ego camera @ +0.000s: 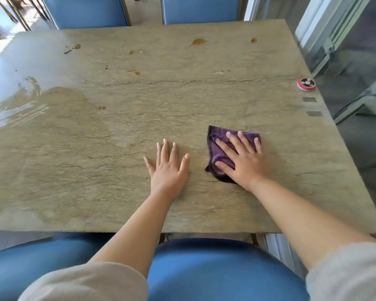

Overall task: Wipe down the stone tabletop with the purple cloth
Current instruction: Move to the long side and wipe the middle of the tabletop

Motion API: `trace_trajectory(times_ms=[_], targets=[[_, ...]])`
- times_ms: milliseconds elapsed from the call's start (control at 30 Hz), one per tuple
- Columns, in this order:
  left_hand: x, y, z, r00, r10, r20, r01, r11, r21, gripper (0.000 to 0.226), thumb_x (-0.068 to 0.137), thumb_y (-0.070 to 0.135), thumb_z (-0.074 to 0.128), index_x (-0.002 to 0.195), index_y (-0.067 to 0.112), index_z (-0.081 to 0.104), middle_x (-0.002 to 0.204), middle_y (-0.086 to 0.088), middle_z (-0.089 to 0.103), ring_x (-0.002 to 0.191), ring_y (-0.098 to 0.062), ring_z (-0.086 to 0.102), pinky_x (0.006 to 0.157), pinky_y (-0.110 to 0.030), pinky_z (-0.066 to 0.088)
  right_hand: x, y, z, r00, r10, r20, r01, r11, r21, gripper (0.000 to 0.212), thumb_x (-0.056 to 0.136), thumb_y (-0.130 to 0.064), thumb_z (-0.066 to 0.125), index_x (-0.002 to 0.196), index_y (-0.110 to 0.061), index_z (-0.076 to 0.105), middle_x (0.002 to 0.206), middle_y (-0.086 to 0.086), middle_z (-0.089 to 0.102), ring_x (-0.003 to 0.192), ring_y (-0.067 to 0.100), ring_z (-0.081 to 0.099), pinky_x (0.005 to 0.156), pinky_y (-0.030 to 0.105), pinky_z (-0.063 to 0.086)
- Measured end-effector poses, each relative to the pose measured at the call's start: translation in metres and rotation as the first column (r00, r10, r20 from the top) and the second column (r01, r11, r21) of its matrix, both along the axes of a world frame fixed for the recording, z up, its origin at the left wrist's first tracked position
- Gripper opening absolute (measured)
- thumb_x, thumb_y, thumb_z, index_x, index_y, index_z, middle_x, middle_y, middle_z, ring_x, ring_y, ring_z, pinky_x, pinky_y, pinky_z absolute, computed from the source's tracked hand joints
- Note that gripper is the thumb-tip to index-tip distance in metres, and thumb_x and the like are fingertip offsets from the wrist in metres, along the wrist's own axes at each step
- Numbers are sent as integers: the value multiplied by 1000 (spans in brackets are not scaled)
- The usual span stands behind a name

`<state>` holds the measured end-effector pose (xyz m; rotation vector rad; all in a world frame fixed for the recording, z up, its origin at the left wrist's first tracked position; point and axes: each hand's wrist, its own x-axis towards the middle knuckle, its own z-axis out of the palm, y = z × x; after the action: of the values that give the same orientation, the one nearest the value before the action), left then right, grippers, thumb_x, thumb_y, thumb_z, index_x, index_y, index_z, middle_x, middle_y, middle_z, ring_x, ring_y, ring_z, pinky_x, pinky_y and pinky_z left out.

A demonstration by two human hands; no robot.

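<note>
The stone tabletop (pixel 139 131) fills most of the view, beige-green with dark veins. On its near right part lies the purple cloth (pixel 217 146), folded and flattened. My right hand (pixel 241 159) presses flat on the cloth with fingers spread and straight, covering much of it. My left hand (pixel 168 168) rests palm down on the bare stone just left of the cloth, fingers straight, holding nothing. Brown stains (pixel 198 41) dot the far half of the table. A wet sheen (pixel 20 109) covers its left side.
A small round red and white call button (pixel 306 84) sits at the table's right edge, with two grey stickers (pixel 310 106) nearer me. Blue chairs (pixel 85 9) stand at the far side and blue seats (pixel 204 268) below me. A glass partition (pixel 345 51) runs along the right.
</note>
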<state>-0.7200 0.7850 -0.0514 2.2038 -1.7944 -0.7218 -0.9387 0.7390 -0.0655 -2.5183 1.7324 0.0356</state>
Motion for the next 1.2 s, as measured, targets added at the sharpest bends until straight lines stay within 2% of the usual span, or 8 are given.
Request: trace_trajectory(times_ms=[67, 267, 433, 600, 700, 1000, 1100, 1200], targets=[[-21, 1, 0, 998, -45, -52, 44, 999, -28, 63, 98, 54, 14, 154, 26, 13, 162, 11, -6, 145, -4, -19, 115, -48, -21, 14, 16, -2, 990, -140, -19, 140, 990, 6, 70, 84, -72, 11, 148, -44, 14, 160, -6, 13, 148, 25, 6, 116, 56, 1], [-62, -12, -3, 997, -54, -48, 49, 994, -98, 51, 102, 39, 13, 152, 33, 18, 159, 22, 7, 145, 2, -13, 111, -56, -24, -66, 69, 8, 882, 470, -43, -465, 881, 90, 69, 87, -75, 20, 148, -47, 4, 160, -11, -4, 147, 22, -12, 116, 54, -6], [-76, -17, -15, 965, -66, 254, 82, 995, -54, 55, 98, 46, 4, 151, 38, -8, 157, 23, -19, 143, -4, -25, 106, -70, -15, -77, -6, -3, 1000, -11, 3, 11, 1000, -19, 69, 84, -78, 5, 146, -49, 12, 160, -6, 12, 148, 27, 7, 115, 57, 2], [-77, -20, -20, 955, -55, 291, 75, 995, -58, 55, 97, 47, 3, 150, 40, -12, 156, 23, -23, 143, -5, -26, 106, -71, -12, -42, -90, -5, 870, -493, 13, 491, 869, 63, 67, 88, -72, 14, 148, -45, 4, 161, -6, -2, 147, 27, -7, 113, 60, -7], [-77, -21, -20, 956, -59, 287, 80, 995, -63, 56, 97, 46, 4, 150, 40, -12, 156, 23, -22, 143, -4, -25, 107, -70, -12, -24, -95, -4, 887, -463, 13, 461, 885, 72, 65, 90, -67, 14, 149, -42, 3, 161, -7, -4, 147, 28, -11, 112, 61, -8], [-75, -21, -13, 970, -81, 231, 89, 996, -23, 58, 96, 37, 12, 152, 37, -4, 158, 22, -16, 145, -6, -20, 108, -67, -15, -67, 49, -3, 981, 124, 146, -130, 991, 35, 56, 94, -57, 27, 147, -41, 24, 159, -7, 16, 147, 21, 7, 116, 53, 2], [-95, -18, 0, 993, -47, 111, 59, 992, -108, 61, 96, 33, 27, 154, 27, 7, 162, 9, -9, 148, -15, -16, 116, -56, -12, -92, 53, 5, 928, -73, 365, 77, 997, 2, 45, 96, -42, 35, 138, -32, 47, 156, 2, 28, 146, 21, 18, 115, 55, 13], [-144, 9, 5, 902, -394, 178, 427, 876, -225, 64, 96, 51, 31, 153, 23, 19, 162, -4, 7, 149, -23, -1, 121, -44, -4, -128, 56, 7, 853, -388, 349, 434, 899, -60, 35, 95, -25, 50, 129, -27, 59, 150, 10, 37, 144, 28, 23, 114, 60, 15]])
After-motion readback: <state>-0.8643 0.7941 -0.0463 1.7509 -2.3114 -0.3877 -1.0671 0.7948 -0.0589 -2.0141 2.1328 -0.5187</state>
